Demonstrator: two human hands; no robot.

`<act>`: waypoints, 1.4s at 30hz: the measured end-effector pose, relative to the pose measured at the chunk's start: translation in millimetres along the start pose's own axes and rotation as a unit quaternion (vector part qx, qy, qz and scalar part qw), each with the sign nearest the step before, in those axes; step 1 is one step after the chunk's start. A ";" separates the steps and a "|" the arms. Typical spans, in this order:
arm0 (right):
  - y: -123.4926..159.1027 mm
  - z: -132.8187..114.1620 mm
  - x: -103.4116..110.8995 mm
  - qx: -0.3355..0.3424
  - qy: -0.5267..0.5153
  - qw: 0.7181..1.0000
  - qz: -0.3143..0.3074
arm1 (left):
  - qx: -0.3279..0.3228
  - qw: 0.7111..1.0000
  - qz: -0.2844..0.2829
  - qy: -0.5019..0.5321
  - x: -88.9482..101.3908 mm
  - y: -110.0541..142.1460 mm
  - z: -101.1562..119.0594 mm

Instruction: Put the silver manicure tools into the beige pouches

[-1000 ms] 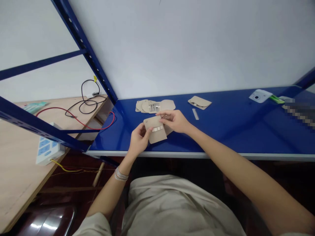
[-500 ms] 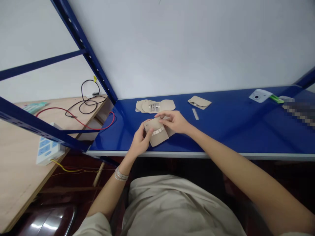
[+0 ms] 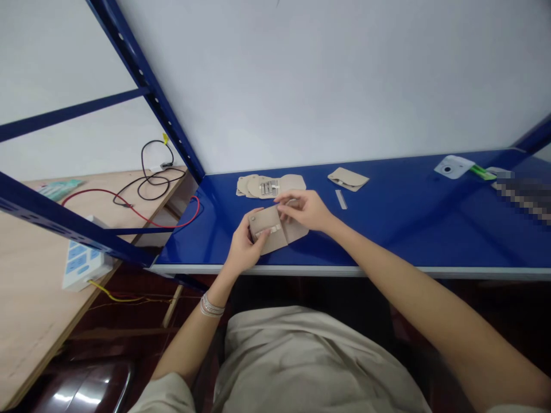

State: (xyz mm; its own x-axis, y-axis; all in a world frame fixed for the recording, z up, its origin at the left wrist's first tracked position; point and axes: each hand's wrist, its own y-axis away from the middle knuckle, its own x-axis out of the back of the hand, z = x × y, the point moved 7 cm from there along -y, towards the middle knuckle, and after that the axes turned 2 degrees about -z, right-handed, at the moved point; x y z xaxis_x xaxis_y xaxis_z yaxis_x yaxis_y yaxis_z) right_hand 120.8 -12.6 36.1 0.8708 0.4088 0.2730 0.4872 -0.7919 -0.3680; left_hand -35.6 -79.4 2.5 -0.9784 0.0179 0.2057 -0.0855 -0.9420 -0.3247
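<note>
A beige folding case (image 3: 275, 241) with a snap at one corner and a row of pale elastic loops lies partly open near the table's front edge. My left hand (image 3: 246, 244) grips its left side, thumb pressed over the loops. At the upper edge, my right hand (image 3: 301, 209) pinches the case between thumb and fingers; the fingertips are partly hidden. Behind them lies a stack of beige cases (image 3: 249, 184), the top one spread out with small metal tools (image 3: 269, 187) in it. To the right are a folded beige case (image 3: 349, 178) and a small clear strip (image 3: 341, 199).
The blue table (image 3: 400, 229) meets a white wall at the back. A white card-like item (image 3: 451, 166) with a green part lies at the right. On the left are a blue rack post (image 3: 155, 97), a red cable (image 3: 129, 209) and a white power strip (image 3: 86, 258).
The case has opened wider, with more of its right panel showing. My left thumb has slid across the loops, and my right hand has shifted slightly.
</note>
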 end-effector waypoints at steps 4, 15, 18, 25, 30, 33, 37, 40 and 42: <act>-2.0 6.1 52.4 0.008 0.080 0.976 0.201 | -0.003 0.999 0.048 -0.008 9.2 -0.3 0.7; -4.4 51.4 80.6 -0.164 0.366 0.910 0.107 | 0.053 0.994 0.066 0.070 11.0 -1.3 -10.4; -4.0 56.9 75.3 -0.180 0.384 0.903 0.071 | 0.054 0.996 0.039 0.066 6.6 -1.2 -8.0; -4.4 55.9 69.8 -0.183 0.407 0.893 0.061 | 0.047 0.998 -0.002 0.040 1.3 -0.7 -5.0; -6.7 49.5 74.2 -0.152 0.375 0.906 0.126 | 0.061 0.997 -0.014 0.035 0.1 -1.0 -9.3; -7.3 48.7 76.3 -0.133 0.283 0.936 0.158 | 0.062 0.997 -0.012 0.041 0.2 -1.2 -11.2; -6.1 47.2 78.4 -0.116 0.153 0.959 0.208 | 0.064 0.997 -0.001 0.030 2.1 -0.9 -12.2; -5.8 50.1 70.0 -0.139 -0.008 0.971 0.192 | 0.070 0.997 0.008 0.025 3.4 -0.7 -12.3; -6.6 46.8 58.9 -0.144 -0.085 0.975 0.145 | 0.065 0.997 0.015 0.027 4.0 -1.3 -11.4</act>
State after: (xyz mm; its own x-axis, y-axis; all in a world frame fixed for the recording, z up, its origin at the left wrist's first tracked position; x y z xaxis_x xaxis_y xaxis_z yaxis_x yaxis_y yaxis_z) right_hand 172.0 38.0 13.0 0.9794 0.1988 0.0348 0.2017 -0.9699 -0.1365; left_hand -41.5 -74.3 -6.8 -0.9891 0.0046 0.1469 -0.0353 -0.9777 -0.2071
